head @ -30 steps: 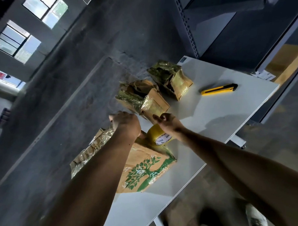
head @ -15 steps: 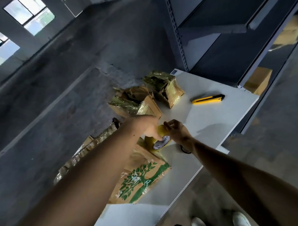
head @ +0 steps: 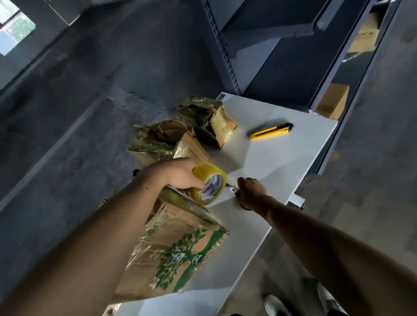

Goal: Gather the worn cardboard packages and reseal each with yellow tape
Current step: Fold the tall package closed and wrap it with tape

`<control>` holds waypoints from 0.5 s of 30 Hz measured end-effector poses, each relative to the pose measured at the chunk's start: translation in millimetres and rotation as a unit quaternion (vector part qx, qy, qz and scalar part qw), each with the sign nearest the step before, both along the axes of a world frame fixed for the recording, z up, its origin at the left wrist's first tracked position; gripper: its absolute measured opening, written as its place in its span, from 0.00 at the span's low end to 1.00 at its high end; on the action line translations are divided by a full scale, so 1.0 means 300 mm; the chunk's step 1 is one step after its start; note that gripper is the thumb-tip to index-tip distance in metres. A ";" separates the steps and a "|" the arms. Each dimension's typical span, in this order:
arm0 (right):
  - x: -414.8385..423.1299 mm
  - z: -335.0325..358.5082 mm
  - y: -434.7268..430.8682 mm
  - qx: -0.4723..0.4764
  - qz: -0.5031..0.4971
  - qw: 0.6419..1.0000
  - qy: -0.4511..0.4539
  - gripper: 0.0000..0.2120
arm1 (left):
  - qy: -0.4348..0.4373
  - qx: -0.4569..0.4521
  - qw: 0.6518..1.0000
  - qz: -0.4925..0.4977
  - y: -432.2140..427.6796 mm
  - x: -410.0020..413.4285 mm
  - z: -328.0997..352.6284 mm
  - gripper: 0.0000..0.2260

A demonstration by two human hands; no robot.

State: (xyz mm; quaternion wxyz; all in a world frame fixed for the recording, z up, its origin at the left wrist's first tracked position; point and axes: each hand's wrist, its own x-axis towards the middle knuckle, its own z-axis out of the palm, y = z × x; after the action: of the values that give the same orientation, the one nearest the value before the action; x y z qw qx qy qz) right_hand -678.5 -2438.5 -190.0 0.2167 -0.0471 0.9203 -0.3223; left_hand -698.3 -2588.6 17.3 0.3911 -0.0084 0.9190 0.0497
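While left hand (head: 178, 178) grips the round yellow tape roll (head: 209, 184), right hand (head: 251, 190) at three o'clock clutches possibly small metal scissors (head: 231, 188): rushed snip could cut skin.

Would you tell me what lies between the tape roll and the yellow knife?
Only bare table lies between roll and knife, per the head view.

Left hand (head: 176, 175) grips the tape roll (head: 209, 184); its fingers cover part of the roll's side. Label print on the roll only partly legible.

Just right of the roll, the right hand (head: 250, 190) closes over a small tool (head: 231, 188). Only a metal tip and a dark loop show, so its kind is undetermined.

Below the roll, the left forearm hides the left side of the large box (head: 176, 251).

Well below the roll, the table (head: 285, 165) and the shoes (head: 275, 309) are cut off by the bottom edge.
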 end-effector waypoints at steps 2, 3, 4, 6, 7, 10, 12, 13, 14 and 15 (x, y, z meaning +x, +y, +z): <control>0.006 -0.024 -0.005 0.026 0.017 0.999 0.015 0.14 | -0.006 0.007 1.000 0.026 -0.019 -0.003 -0.011 0.09; 0.010 -0.035 -0.008 0.040 0.026 0.999 0.023 0.14 | -0.002 0.007 0.999 0.034 -0.024 -0.001 -0.014 0.10; 0.013 -0.045 -0.012 0.054 0.035 0.997 0.031 0.15 | 0.001 0.012 0.999 0.041 -0.025 0.003 -0.015 0.09; 0.014 -0.052 -0.019 0.065 0.041 0.996 0.039 0.15 | 0.006 0.013 0.999 0.034 -0.014 0.012 -0.013 0.06; 0.015 -0.051 -0.021 0.066 0.043 0.996 0.036 0.15 | 0.005 0.006 1.000 0.028 -0.008 0.017 -0.012 0.06; 0.013 -0.035 -0.020 0.071 0.050 0.996 0.030 0.15 | -0.007 -0.025 1.000 0.011 -0.001 0.027 -0.018 0.10; 0.010 -0.016 -0.012 0.051 0.034 0.998 0.026 0.14 | -0.002 -0.023 1.000 0.019 -0.006 0.023 -0.022 0.11; 0.007 -0.005 -0.009 0.040 0.024 0.999 0.015 0.14 | 0.003 -0.016 0.999 0.029 -0.009 0.019 -0.022 0.11; 0.002 0.008 -0.004 0.028 0.022 0.999 -0.007 0.13 | 0.009 -0.006 0.999 0.037 -0.011 0.015 -0.021 0.10; -0.003 0.019 -0.002 0.021 0.026 0.999 -0.037 0.13 | 0.013 0.004 0.999 0.042 -0.016 0.010 -0.022 0.10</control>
State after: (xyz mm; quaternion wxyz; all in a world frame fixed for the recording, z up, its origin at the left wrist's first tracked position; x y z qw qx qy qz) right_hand -679.5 -2439.0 -184.3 0.2598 -0.0548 0.9166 -0.2988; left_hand -695.3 -2593.5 10.8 0.3766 -0.0448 0.9226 0.0699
